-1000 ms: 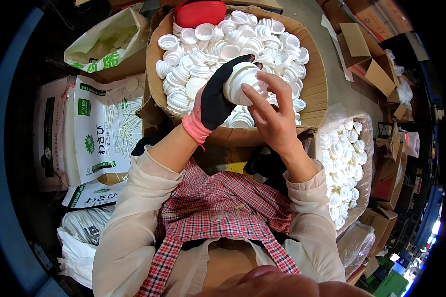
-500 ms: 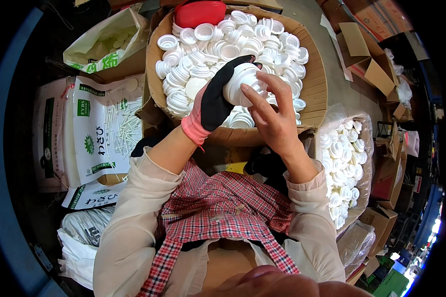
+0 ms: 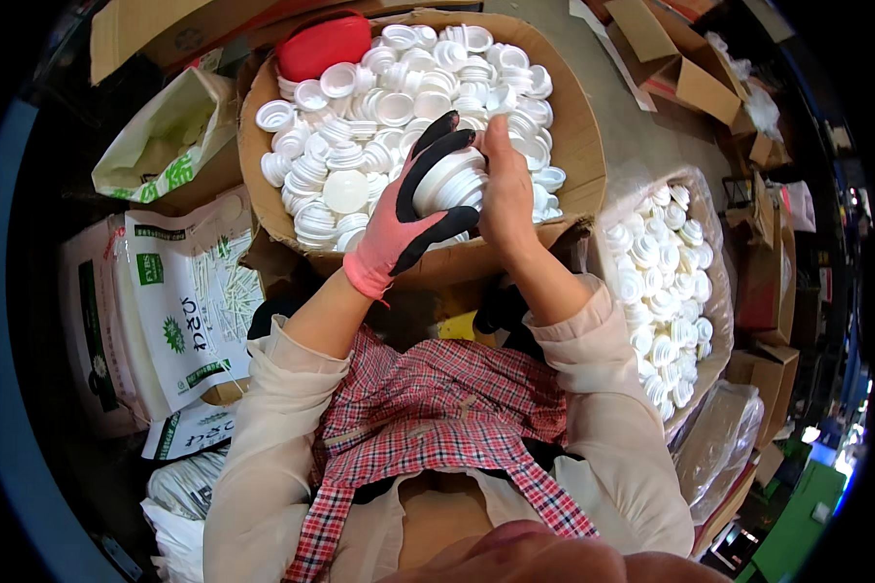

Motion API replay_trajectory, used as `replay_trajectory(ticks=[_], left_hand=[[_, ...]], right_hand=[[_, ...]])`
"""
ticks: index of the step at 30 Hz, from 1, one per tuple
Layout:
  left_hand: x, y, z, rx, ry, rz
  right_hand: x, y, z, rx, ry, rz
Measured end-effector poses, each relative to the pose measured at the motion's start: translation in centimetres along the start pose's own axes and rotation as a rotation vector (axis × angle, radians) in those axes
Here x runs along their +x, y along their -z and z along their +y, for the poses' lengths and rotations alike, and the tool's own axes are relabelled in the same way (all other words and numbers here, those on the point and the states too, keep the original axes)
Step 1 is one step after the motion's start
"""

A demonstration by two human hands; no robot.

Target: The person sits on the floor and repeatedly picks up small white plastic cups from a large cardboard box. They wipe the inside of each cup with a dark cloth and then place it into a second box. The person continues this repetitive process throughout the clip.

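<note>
A white, round, ridged plastic cap [image 3: 447, 183], perhaps more than one nested together, is held above the big carton. My left hand [image 3: 403, 209], in a pink glove with black fingers, wraps round it from the left, thumb below and fingers over the top. My bare right hand [image 3: 507, 194] presses against the cap's right side, seen edge-on, its fingers partly hidden. Beneath both hands lies a heap of similar white caps [image 3: 395, 109] filling the carton [image 3: 581, 146].
A red pouch [image 3: 323, 46] lies on the heap's far left. At right stands a plastic-lined box [image 3: 714, 321] of smaller white caps. On the left are thin white sticks [image 3: 229, 282] on a printed bag [image 3: 161, 291] and an opened white sack [image 3: 180, 126]. Cardboard boxes [image 3: 705, 92] stand far right.
My right hand has shifted from fingertips on the cap's face to lying along its side. My left hand has turned and now shows its pink back. The view has swung slightly.
</note>
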State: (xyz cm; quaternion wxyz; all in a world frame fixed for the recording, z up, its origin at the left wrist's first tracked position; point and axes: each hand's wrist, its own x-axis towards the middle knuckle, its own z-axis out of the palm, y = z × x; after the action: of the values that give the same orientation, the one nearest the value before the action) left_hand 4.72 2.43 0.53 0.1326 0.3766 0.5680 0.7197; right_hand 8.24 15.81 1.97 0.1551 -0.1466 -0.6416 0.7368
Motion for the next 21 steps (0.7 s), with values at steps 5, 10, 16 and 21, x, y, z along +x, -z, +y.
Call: replay_trajectory(ticks=[5, 10, 16, 21], left_hand=[[-0.3, -0.7, -0.9, -0.027, -0.022, 0.015], [0.1, 0.1, -2.3, -0.334, 0.003, 0.194], [1.5, 0.1, -2.8, -0.997, 0.196, 0.075], [1.1, -0.5, -4.1, -0.660, 0.351, 0.044]], right_hand=[[0.0, 0.0, -1.2, -0.181, 0.098, 0.022], [1.0, 0.7, 0.2, 0.254, -0.069, -0.264], [-0.3, 3.3, -0.4, 0.227, -0.091, -0.318], [-1.8, 8.8, 0.3, 0.065, 0.113, -0.130]])
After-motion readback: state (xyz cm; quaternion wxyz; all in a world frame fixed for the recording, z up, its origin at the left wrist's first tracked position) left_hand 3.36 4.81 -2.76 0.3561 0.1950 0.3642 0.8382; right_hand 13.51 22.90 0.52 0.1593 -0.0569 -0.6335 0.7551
